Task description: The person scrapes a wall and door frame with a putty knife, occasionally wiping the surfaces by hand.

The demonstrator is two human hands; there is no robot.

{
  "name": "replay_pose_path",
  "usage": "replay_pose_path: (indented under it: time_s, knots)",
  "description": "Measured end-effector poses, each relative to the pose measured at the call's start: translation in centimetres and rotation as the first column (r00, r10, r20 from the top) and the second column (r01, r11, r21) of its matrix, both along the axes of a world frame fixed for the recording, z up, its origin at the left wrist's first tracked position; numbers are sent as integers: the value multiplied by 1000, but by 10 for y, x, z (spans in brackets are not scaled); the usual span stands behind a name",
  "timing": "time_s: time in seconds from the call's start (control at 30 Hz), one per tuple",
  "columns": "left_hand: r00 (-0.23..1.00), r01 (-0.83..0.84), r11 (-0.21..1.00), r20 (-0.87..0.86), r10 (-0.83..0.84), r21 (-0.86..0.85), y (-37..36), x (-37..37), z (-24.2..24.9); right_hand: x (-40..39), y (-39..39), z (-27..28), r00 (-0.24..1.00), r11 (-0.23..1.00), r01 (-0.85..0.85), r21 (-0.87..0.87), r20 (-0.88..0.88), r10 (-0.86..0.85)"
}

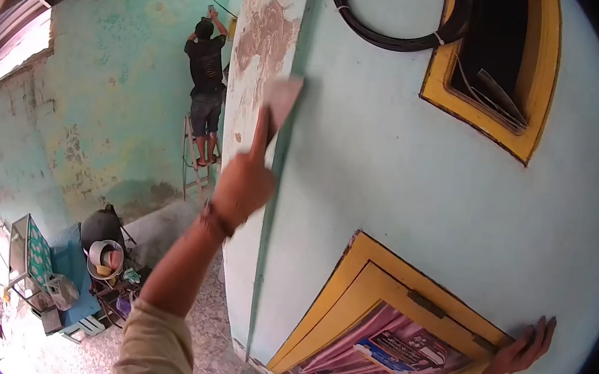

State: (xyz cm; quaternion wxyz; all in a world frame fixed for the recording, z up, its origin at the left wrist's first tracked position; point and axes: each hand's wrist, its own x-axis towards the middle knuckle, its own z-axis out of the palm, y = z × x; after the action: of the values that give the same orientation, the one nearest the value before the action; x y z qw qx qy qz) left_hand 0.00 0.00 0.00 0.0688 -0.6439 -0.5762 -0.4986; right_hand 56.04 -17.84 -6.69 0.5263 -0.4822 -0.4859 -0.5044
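Note:
My left hand (pixel 242 187) is closed around a putty knife (pixel 282 101), its index finger stretched along the tool. The wide blade is blurred and overlaps the wall corner (pixel 301 48), beside a patch of peeling paint (pixel 264 34). Lower right, my right hand (pixel 527 350) has its fingers stretched out against the pale blue wall (pixel 381 174), at the upper corner of a yellow window frame (pixel 406 282). Behind that frame's glass show a pink curtain and a printed sticker (pixel 402 355).
A coil of black cable (pixel 395 44) hangs beside a yellow-framed opening (pixel 485 126). Across the space, a person (pixel 207 82) stands on a ladder (pixel 189 161) at a green wall (pixel 116 95). Below left are a bucket (pixel 105 258), a glass cabinet (pixel 30 253) and household items.

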Motion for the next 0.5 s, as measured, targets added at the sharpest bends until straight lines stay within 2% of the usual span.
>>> replay_pose_path:
  time_s: [0.07,0.1,0.13,0.17,0.2,0.23,0.27,0.3,0.33,0.37,0.5]
  knots:
    - [987,144,987,68,-149,70,-13,2,-62,-17,-7,1,1000,998,-17,-67,-1,17]
    - [973,177,979,132,-189,97,-37,12,-93,-32,-23,5,999,999,-34,-15,-17,33]
    - [908,259,966,347,-234,-26,-54,22,-113,-65,-26,0,997,997,-49,58,-48,52]
    - [799,362,923,553,-234,-132,-71,38,-128,-99,-30,-7,995,990,-62,127,-75,71]
    - [545,503,861,803,-242,-81,-85,54,-138,-131,-29,-20,930,926,-368,82,13,369]
    - [226,611,791,955,-191,14,-96,70,-141,-160,-24,-38,851,831,-520,-198,-34,524]
    - [112,630,770,969,-218,101,-107,84,-138,-192,-24,-53,753,639,-624,-450,-130,644]
    - [-6,637,747,970,-241,190,-115,97,-136,-246,-8,-26,556,320,-752,-576,-294,778]
    - [-65,631,728,954,-294,268,-117,105,-135,-279,-1,-18,534,183,-676,-713,-304,789]
    - [-65,633,725,951,-301,273,-121,109,-127,-298,8,-28,476,57,-685,-726,-387,790]
    - [-51,759,597,938,-343,259,-120,95,-101,-325,34,-36,323,6,-754,-657,-362,874]
